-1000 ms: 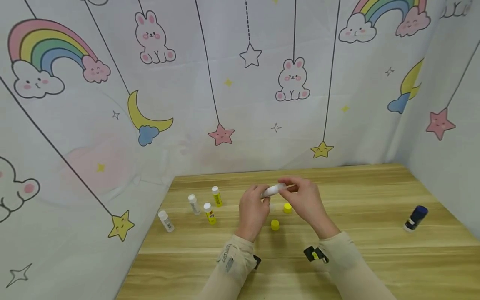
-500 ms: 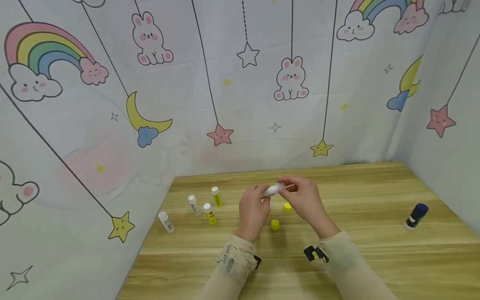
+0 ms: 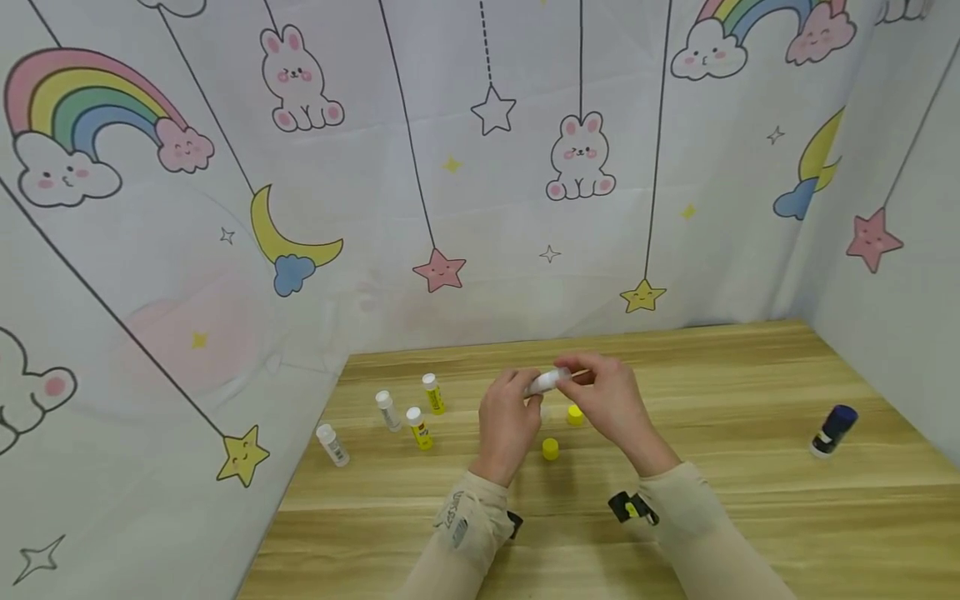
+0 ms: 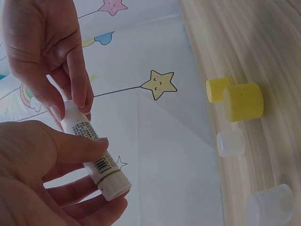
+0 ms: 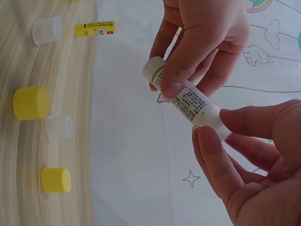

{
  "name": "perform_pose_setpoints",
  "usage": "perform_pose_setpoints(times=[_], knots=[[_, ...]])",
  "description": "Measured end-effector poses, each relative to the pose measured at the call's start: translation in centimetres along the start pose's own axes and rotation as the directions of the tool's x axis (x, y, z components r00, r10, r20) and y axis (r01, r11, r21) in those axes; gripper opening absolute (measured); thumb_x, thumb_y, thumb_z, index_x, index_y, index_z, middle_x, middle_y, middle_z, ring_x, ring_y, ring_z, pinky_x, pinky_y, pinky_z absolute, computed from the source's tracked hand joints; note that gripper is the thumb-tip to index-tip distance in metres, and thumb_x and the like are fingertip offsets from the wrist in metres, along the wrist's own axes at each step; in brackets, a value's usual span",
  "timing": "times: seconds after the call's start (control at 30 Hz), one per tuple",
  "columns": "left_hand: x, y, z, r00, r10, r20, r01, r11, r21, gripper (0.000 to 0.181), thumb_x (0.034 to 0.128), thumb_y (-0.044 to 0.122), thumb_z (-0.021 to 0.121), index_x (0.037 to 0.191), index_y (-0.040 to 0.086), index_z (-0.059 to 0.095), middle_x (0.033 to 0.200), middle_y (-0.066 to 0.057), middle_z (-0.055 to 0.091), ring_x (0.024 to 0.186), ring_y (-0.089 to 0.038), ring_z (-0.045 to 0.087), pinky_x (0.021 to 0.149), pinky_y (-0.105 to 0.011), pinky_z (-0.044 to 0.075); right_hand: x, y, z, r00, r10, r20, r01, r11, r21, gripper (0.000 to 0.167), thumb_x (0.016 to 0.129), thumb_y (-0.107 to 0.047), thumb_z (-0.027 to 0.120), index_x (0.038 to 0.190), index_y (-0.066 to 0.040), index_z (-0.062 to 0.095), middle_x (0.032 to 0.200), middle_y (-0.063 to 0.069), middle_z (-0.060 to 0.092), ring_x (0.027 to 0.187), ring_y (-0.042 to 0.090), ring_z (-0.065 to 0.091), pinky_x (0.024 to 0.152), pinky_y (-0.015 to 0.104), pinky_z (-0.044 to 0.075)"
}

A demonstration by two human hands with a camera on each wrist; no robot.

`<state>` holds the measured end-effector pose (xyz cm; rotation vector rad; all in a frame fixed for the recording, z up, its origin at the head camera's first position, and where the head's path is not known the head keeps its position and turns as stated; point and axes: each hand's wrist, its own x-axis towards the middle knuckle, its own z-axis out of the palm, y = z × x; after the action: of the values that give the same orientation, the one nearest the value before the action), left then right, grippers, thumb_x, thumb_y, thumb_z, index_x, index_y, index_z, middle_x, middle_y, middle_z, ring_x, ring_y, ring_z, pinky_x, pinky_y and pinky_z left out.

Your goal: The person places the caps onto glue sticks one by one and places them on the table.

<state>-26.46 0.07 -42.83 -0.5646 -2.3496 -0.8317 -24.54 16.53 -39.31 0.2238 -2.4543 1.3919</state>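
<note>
A white glue stick [image 3: 546, 382] with printed text and a barcode is held tilted above the table. My left hand [image 3: 510, 425] grips its body, thumb laid along the label in the left wrist view. My right hand [image 3: 611, 404] pinches the other, finely ridged end [image 5: 219, 125] between thumb and fingertips. On the table under the hands lie two yellow caps, one nearer [image 3: 551, 450] and one farther [image 3: 575, 415]. Two translucent caps, a smaller one [image 4: 231, 143] and a larger one [image 4: 270, 205], are beside them in the left wrist view.
On the left stand several glue sticks: white ones [image 3: 333, 445] [image 3: 387, 411] and yellow ones with white tops [image 3: 420, 429] [image 3: 433, 394]. A glue stick with a dark blue top [image 3: 833, 432] stands far right. A printed curtain [image 3: 510, 300] borders the wooden table [image 3: 720, 533].
Both hands keep their hold on the glue stick, with barely any visible motion. The head view has shifted slightly.
</note>
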Motion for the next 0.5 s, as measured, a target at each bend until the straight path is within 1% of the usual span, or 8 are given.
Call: perform_pose_setpoints(times=[0.13, 0.3, 0.5], knots=[[0.07, 0.17, -0.13, 1.0, 0.014, 0.021, -0.015, 1.0, 0.011, 0.026, 0.0849, 0.006, 0.082, 0.11, 0.011, 0.075, 0.103, -0.004, 0.069, 0.088, -0.019, 0.069, 0.074, -0.034, 0.057, 0.06, 0.08, -0.14, 1.0, 0.005, 0.009, -0.005, 1.0, 0.004, 0.024, 0.091, -0.014, 0.077, 0.115, -0.013, 0.075, 0.105, 0.005, 0.072, 0.088, 0.027, 0.069, 0.066, 0.033, 0.059], [0.02, 0.21, -0.18, 0.999, 0.046, 0.027, -0.046, 0.999, 0.019, 0.025, 0.0849, 0.007, 0.082, 0.108, 0.011, 0.074, 0.1, -0.003, 0.069, 0.084, -0.018, 0.068, 0.071, -0.033, 0.057, 0.06, 0.11, -0.28, 1.0, 0.009, 0.015, -0.009, 1.0, 0.002, 0.024, 0.091, -0.014, 0.077, 0.115, -0.011, 0.075, 0.104, 0.006, 0.072, 0.086, 0.023, 0.069, 0.066, 0.032, 0.059], [0.07, 0.3, -0.49, 0.995, 0.094, 0.022, -0.096, 0.992, 0.08, 0.026, 0.0829, 0.007, 0.083, 0.106, 0.012, 0.074, 0.097, -0.002, 0.07, 0.082, -0.018, 0.069, 0.069, -0.033, 0.057, 0.13, 0.02, -0.3, 1.0, -0.009, 0.007, 0.009, 1.0, -0.026, 0.026, 0.091, -0.016, 0.077, 0.116, -0.01, 0.076, 0.103, 0.005, 0.073, 0.087, 0.022, 0.07, 0.065, 0.032, 0.059]])
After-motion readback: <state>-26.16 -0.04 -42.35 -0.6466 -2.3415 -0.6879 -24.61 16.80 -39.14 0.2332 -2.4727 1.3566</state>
